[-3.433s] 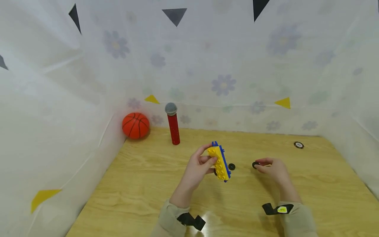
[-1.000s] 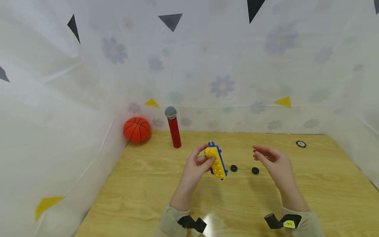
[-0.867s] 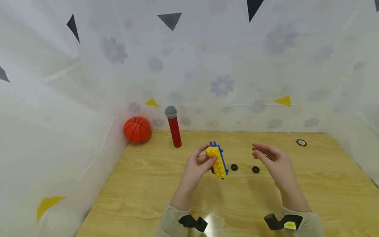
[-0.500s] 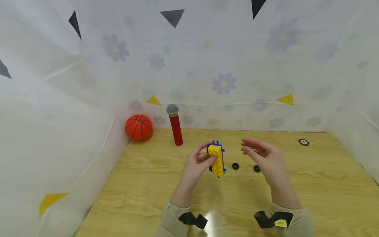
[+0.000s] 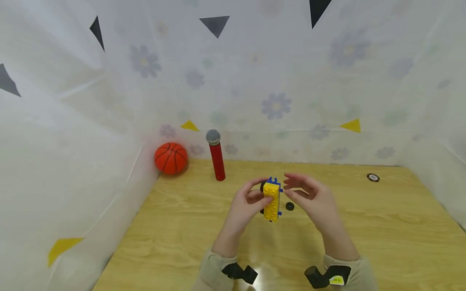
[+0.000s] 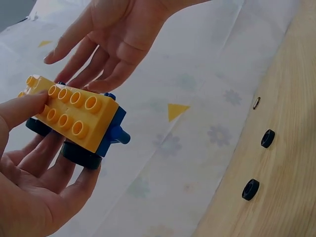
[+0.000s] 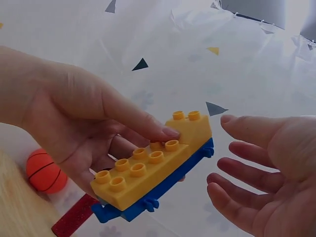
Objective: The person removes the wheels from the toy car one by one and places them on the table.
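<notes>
**A:** What is hard to see here?

**B:** In the head view, the left hand [image 5: 244, 204] covers one side of the toy block car [image 5: 272, 199], so only part of its black wheels shows. The right hand [image 5: 314, 202] may hide a second loose wheel; I cannot tell.

**A:** What is the car like?

**B:** Glossy plastic: a yellow studded brick on a flat blue base with small hitch tabs at both ends. It is held in mid-air at frame centre, above the wooden counter [image 5: 382, 226]. Its long axis runs up and down the frame, studs facing the camera.

**A:** And the hands?

**B:** The left hand grips the car, thumb on the studs. The right hand is just beside it, fingers relaxed and apart, holding nothing. One small black wheel [image 5: 289, 206] lies on the counter between them.
</notes>
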